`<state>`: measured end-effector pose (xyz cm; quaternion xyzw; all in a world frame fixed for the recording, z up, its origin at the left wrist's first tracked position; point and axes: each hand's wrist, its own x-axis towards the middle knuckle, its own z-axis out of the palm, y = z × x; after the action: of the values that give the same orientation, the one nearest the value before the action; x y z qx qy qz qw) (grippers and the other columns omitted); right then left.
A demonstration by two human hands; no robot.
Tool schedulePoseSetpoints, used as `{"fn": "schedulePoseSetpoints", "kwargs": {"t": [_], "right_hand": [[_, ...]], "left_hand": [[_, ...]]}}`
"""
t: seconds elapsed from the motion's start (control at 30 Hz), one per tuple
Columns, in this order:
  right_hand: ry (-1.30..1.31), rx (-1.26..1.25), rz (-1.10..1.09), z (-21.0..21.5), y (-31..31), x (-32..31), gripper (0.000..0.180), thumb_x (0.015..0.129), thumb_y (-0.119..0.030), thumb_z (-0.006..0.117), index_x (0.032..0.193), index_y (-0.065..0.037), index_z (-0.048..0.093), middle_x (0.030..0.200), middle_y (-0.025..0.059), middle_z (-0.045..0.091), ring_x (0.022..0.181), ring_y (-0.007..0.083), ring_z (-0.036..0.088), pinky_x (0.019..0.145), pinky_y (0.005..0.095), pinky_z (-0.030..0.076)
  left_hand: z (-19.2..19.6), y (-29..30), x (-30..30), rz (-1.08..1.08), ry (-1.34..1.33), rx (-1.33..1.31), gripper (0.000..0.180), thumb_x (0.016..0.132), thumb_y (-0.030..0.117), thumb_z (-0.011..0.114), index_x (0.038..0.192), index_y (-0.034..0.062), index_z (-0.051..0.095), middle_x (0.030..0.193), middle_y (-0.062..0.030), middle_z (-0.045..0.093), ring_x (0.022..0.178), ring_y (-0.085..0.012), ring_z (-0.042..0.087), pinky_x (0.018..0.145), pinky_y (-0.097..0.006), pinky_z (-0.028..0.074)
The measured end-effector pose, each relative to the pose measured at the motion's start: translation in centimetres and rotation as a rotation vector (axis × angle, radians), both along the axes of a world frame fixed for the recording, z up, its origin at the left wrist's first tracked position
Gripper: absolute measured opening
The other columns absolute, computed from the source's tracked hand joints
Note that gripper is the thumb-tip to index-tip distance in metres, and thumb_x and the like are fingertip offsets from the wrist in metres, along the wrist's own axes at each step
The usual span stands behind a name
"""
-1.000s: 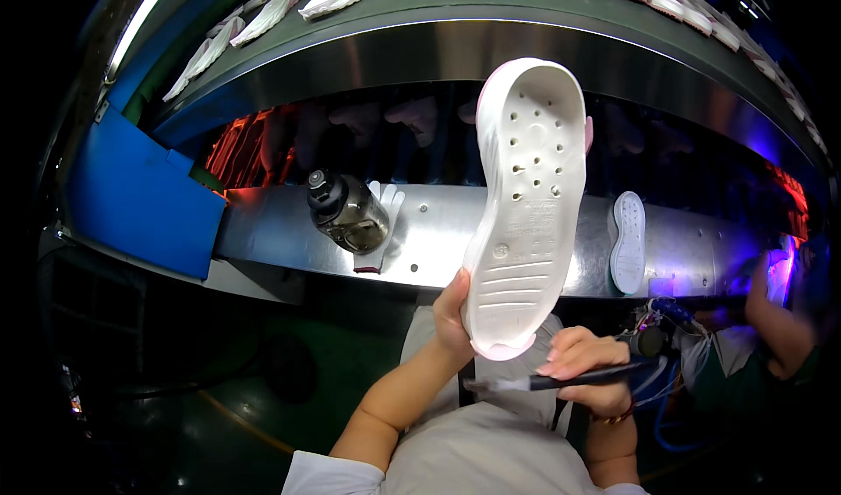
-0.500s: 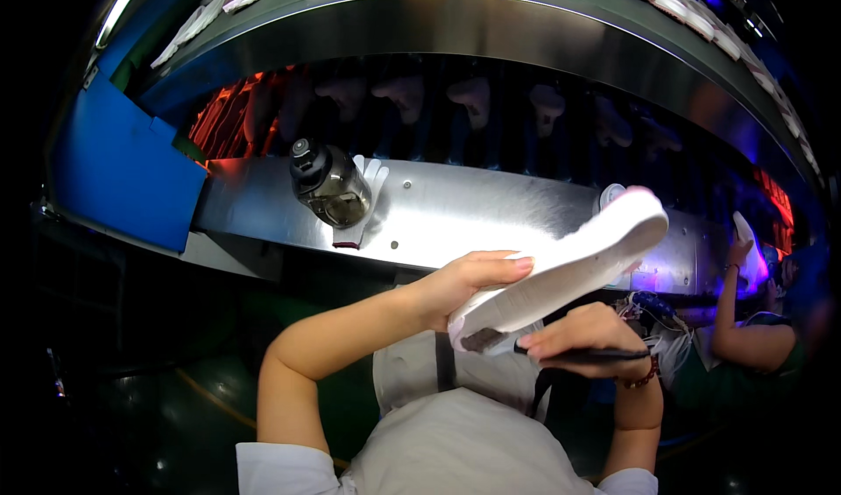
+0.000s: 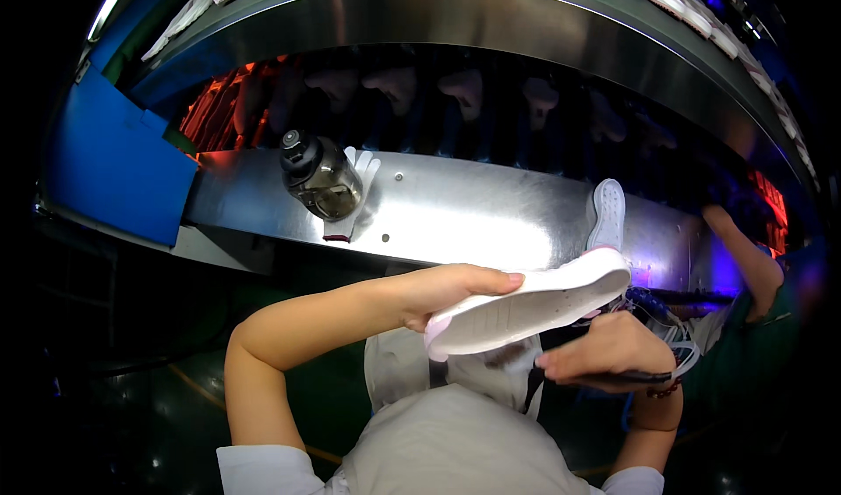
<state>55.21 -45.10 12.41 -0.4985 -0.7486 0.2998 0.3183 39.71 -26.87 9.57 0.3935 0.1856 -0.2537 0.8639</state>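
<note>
Fingers of the left hand point(image 3: 438, 289) clamp one white shoe sole point(image 3: 530, 305) near the chest; the right hand point(image 3: 604, 355) pinches one dark pen point(image 3: 631, 377) beneath it. Far left, one bottle point(image 3: 318, 177) stands on the steel ledge point(image 3: 473, 215), bare metal between it and one sole point(image 3: 607, 215) at right.

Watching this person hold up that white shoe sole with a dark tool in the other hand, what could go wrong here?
The left hand grips the white sole only near one end, so the long free end could sag or slip. The right hand holds a thin dark tool just under the sole; a slip might mark it. The dark bottle stands near the edge of the metal shelf and might be knocked off.
</note>
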Motion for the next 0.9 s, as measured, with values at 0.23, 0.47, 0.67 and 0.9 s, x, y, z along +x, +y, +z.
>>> {"fn": "schedulePoseSetpoints", "kwargs": {"t": [0.23, 0.47, 0.67, 0.9], "right_hand": [[-0.26, -0.089, 0.109, -0.3, -1.2, 1.3, 0.025, 0.07, -0.01, 0.061, 0.094, -0.018, 0.06, 0.101, -0.0055, 0.06, 0.071, 0.0143, 0.06, 0.05, 0.0217, 0.039], [-0.147, 0.02, -0.129, -2.1, -2.0, 0.8, 0.012, 0.07, -0.011, 0.065, 0.081, -0.013, 0.063, 0.087, 0.0005, 0.065, 0.062, 0.0111, 0.059, 0.046, 0.0216, 0.036], [-0.065, 0.1, -0.252, -2.5, -2.5, 1.9, 0.018, 0.069, -0.009, 0.066, 0.087, -0.012, 0.062, 0.095, 0.0016, 0.063, 0.075, 0.0141, 0.062, 0.052, 0.0213, 0.04], [0.224, -0.023, -0.241, -3.9, -2.6, 1.3, 0.02, 0.068, -0.01, 0.068, 0.086, -0.005, 0.063, 0.09, 0.0081, 0.064, 0.077, 0.0167, 0.063, 0.059, 0.0216, 0.046]], "left_hand": [[0.3, 0.3, -0.8, -0.023, 0.059, 0.147, 0.061, 0.083, 0.042, 0.045, 0.12, -0.0062, 0.038, 0.099, -0.023, 0.052, 0.074, -0.0176, 0.061, 0.053, -0.021, 0.051], [2.2, 1.0, -1.7, -0.023, 0.105, 0.28, 0.053, 0.084, 0.039, 0.047, 0.116, -0.0035, 0.042, 0.094, -0.0182, 0.055, 0.072, -0.0168, 0.061, 0.053, -0.023, 0.051], [2.5, 1.7, -2.7, -0.007, 0.147, 0.276, 0.06, 0.081, 0.043, 0.05, 0.119, -0.0035, 0.042, 0.096, -0.0185, 0.054, 0.078, -0.017, 0.059, 0.057, -0.024, 0.05], [0.0, 2.2, -3.9, 0.104, 0.072, 0.276, 0.06, 0.082, 0.04, 0.05, 0.121, -0.0037, 0.038, 0.098, -0.0162, 0.054, 0.077, -0.015, 0.058, 0.06, -0.023, 0.049]]}}
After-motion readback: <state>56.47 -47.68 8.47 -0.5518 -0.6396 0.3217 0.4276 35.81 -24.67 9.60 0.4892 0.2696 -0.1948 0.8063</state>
